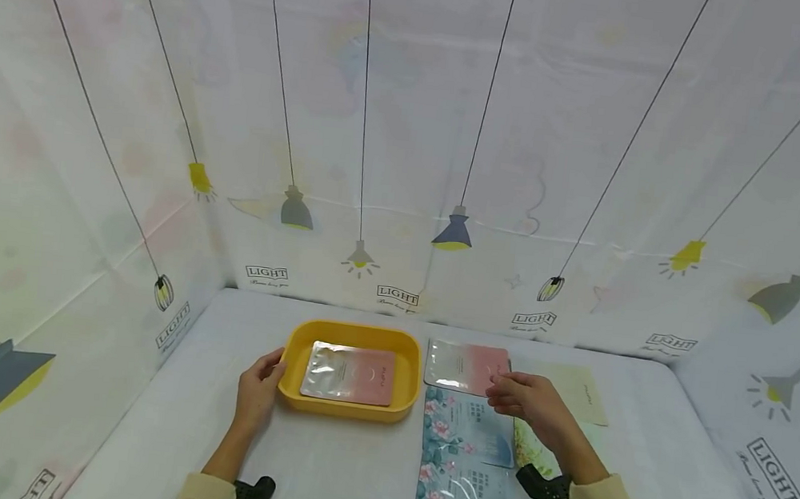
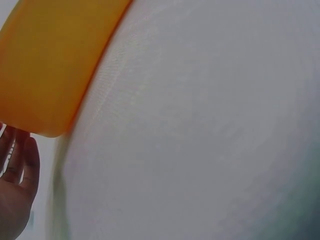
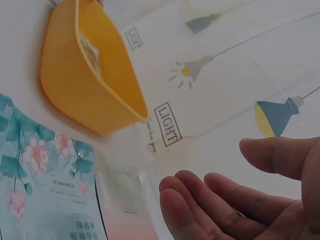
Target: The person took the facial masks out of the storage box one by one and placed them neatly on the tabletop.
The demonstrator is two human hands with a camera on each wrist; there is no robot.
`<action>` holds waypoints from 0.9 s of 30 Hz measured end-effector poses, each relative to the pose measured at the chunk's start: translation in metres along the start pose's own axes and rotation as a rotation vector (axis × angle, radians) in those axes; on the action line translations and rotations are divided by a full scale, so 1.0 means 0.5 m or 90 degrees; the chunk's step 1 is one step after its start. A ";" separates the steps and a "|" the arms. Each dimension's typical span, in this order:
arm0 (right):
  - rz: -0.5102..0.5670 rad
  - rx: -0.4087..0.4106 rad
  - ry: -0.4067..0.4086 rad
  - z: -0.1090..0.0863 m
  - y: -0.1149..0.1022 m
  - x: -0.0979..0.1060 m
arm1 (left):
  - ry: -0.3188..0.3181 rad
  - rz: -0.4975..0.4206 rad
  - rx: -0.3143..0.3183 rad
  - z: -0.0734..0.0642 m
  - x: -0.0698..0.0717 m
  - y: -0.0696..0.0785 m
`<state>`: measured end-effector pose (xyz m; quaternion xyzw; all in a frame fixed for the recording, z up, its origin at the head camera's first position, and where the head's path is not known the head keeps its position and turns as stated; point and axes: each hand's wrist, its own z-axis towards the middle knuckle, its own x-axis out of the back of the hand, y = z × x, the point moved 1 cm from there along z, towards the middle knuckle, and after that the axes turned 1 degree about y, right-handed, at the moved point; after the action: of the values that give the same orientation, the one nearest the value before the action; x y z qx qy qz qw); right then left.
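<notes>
A yellow tray (image 1: pixel 348 415) stands at the middle of the table with a silver-and-pink flat packet (image 1: pixel 352 373) lying in it. My left hand (image 1: pixel 257 396) holds the tray's left end at the rim; in the left wrist view its fingers (image 2: pixel 31 167) reach up to the tray's outer wall, and the thumb is out of sight there. Over the right end of another silver-and-pink packet (image 1: pixel 461 365), my right hand (image 1: pixel 533 403) hovers with nothing in it. The right wrist view shows its fingers loosely bent and the thumb apart from them.
Two blue flowered packets (image 1: pixel 465 428) lie in a column below the pink one. To their right are a pale yellow packet (image 1: pixel 578 387) and a green packet (image 1: pixel 532 451), partly under the right arm. A lamp-printed cloth wall (image 1: pixel 408 162) borders the white table.
</notes>
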<state>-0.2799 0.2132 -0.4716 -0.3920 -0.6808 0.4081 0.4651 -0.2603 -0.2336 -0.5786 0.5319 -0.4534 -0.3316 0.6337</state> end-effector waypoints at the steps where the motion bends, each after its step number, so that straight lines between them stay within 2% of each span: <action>1: 0.005 0.006 -0.005 0.006 -0.006 -0.005 | -0.001 0.001 -0.002 0.001 0.000 0.000; 5: 0.021 0.026 -0.019 0.027 -0.027 -0.021 | 0.006 0.004 -0.012 0.003 -0.001 -0.004; 8: 0.026 0.023 -0.021 0.040 -0.043 -0.031 | 0.010 0.003 -0.014 0.003 -0.002 -0.007; 17: 0.026 -0.016 -0.041 0.088 -0.085 -0.067 | 0.004 0.008 -0.007 0.002 0.000 -0.003; 27: 0.065 -0.066 -0.044 0.143 -0.103 -0.133 | 0.002 0.013 -0.008 0.001 -0.003 -0.004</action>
<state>-0.3388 0.1203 -0.4617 -0.4353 -0.6960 0.4089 0.3987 -0.2611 -0.2327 -0.5811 0.5239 -0.4557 -0.3267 0.6411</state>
